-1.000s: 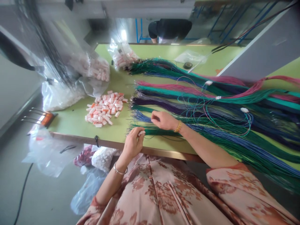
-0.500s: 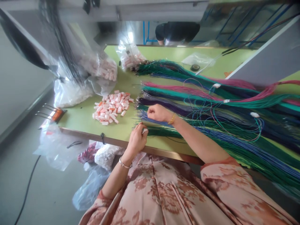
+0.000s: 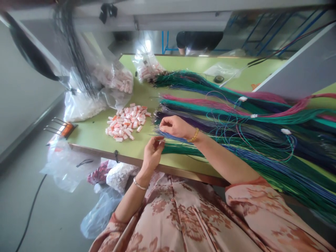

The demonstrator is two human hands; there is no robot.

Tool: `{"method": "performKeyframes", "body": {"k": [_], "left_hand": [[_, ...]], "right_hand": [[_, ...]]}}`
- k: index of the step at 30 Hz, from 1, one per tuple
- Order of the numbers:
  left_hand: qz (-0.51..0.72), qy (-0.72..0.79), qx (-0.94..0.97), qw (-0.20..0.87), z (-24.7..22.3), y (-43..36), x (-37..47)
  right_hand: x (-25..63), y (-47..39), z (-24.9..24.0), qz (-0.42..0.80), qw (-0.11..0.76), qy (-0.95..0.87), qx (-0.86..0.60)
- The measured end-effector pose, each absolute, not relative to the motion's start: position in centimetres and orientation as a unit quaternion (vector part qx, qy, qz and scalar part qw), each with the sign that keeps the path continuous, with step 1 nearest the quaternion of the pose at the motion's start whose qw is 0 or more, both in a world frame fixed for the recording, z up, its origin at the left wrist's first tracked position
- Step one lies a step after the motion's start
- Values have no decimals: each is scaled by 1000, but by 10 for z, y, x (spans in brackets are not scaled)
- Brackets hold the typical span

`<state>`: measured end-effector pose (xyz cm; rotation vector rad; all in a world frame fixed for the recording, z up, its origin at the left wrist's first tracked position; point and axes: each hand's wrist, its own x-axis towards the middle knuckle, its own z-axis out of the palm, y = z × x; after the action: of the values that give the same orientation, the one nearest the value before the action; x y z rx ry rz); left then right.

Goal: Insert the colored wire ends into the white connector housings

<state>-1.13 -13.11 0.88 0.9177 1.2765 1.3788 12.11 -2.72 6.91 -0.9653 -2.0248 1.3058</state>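
My left hand (image 3: pixel 153 152) is closed at the front edge of the green table (image 3: pixel 131 152), thumb and fingers pinched on a small whitish piece, mostly hidden. Just above and to the right, my right hand (image 3: pixel 173 126) is in a pinch over the ends of the blue and purple wires; what it grips is too small to make out. Below it, dark green wires (image 3: pixel 183 149) run rightward from beside my left hand. Left of both hands lies a pile of small white and orange connectors (image 3: pixel 126 122). Pink wires (image 3: pixel 189 100) lie farther back.
Plastic bags of connectors (image 3: pixel 118 78) stand at the back left, with a white bag (image 3: pixel 81 106) near them. An orange pronged tool (image 3: pixel 65 129) sits at the left corner. A grey panel (image 3: pixel 301 63) stands at the right. Across the table is a person in black (image 3: pixel 199 40).
My right hand has shifted slightly left, closer to my left hand. The white piece in my left hand shows less than before. The whole view has moved a little.
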Motion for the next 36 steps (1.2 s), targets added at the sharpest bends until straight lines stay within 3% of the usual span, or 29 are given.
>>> {"method": "performKeyframes", "body": {"k": [7,13,23,36], "left_hand": [[597,407,250,644,18,-123,-9],[576,372,195,702,22,-120,-6],[567,373,198,707,21,-121,-3],[566,398,211,690,19,-119,-2]], "right_hand": [[143,-57,65,482,295,-732,-381],[155,-74,43,457,310,-732,-398],[160,-83,39,355,305,-786,-405],[159,-86,40,355,293,-783,-418]]}}
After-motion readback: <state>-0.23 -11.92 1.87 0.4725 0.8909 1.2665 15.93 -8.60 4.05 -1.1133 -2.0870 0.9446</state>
